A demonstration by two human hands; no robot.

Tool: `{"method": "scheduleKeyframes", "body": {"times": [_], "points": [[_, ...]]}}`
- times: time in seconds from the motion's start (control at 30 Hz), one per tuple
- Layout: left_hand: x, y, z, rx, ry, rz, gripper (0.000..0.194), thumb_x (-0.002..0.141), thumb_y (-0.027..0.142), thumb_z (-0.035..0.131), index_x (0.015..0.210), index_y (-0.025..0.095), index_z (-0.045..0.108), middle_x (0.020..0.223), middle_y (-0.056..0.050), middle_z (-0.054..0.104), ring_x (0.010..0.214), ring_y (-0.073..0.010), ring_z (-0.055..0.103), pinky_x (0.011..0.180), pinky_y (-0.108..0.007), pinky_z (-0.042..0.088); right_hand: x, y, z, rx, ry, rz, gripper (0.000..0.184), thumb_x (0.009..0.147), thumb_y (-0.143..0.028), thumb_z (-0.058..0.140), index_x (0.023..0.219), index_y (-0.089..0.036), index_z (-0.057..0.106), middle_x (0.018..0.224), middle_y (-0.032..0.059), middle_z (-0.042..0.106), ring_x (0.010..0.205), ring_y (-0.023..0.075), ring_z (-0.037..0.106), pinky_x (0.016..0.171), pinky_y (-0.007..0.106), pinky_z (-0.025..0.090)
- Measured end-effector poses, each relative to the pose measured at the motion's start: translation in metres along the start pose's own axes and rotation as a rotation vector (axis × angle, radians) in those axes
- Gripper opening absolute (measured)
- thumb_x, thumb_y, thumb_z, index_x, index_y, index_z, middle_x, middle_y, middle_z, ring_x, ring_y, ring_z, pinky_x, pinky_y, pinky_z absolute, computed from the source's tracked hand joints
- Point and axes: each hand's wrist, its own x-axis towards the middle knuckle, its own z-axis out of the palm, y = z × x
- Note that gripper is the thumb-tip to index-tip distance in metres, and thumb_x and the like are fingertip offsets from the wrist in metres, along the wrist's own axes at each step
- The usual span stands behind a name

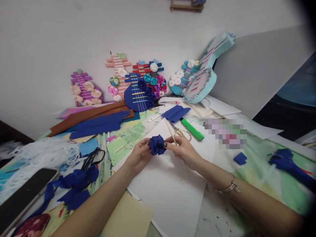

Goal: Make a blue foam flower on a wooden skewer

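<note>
A dark blue crepe paper flower (157,145) with layered, folded petals is held above a white sheet of paper (168,194). My left hand (139,156) grips it from the left, fingers curled and thumb on its edge. From the other side, the thumb and fingers of my right hand (184,150) pinch it. A thin wooden stick (171,131) also rises between the fingers of my right hand, slanting up and left. Just beyond that hand lie scissors (184,133) with gold handles and a green utility knife (193,129).
Several decorated paper guitars, one blue (135,95), lean on the back wall. Blue crepe paper (101,123), blue scraps (76,184), white shredded strands (41,154) and a phone (27,197) lie left. At right are a blue square (240,158) and a blue glue gun (291,164).
</note>
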Motion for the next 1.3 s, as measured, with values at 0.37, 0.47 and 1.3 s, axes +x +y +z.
{"method": "scheduleKeyframes", "body": {"times": [0.37,0.47,1.3], "points": [[-0.007,-0.001,0.008,0.124,-0.101,0.027,0.028,0.059,0.023,0.082,0.08,0.014,0.065,0.078,-0.002,0.065,0.074,-0.0134,0.059,0.073,-0.026,0.044,-0.011,0.006,0.017,0.101,-0.015,-0.009,0.019,0.07,-0.03,0.063,0.079,-0.018,0.052,0.058,-0.0073,0.044,0.039,0.0032,0.031,0.036,0.017,0.023],[-0.011,0.003,0.013,0.181,-0.107,0.078,0.035,0.064,0.026,0.077,0.096,0.018,0.063,0.094,-0.005,0.063,0.086,-0.017,0.058,0.075,-0.027,0.045,-0.01,0.009,0.015,-0.089,0.031,-0.143,0.014,0.067,-0.022,0.062,0.08,-0.017,0.058,0.07,-0.0024,0.056,0.054,0.0076,0.048,0.046,0.019,0.038],[-0.063,0.013,0.042,1.386,-0.106,0.91,0.03,0.07,0.0,0.055,0.09,0.022,0.055,0.107,-0.01,0.057,0.102,-0.0224,0.057,0.088,-0.035,0.046,-0.034,-0.013,0.022,-0.39,-0.065,-0.424,0.028,0.062,-0.009,0.058,0.084,-0.021,0.046,0.081,-0.004,0.054,0.054,0.0063,0.045,0.049,0.019,0.034]]}}
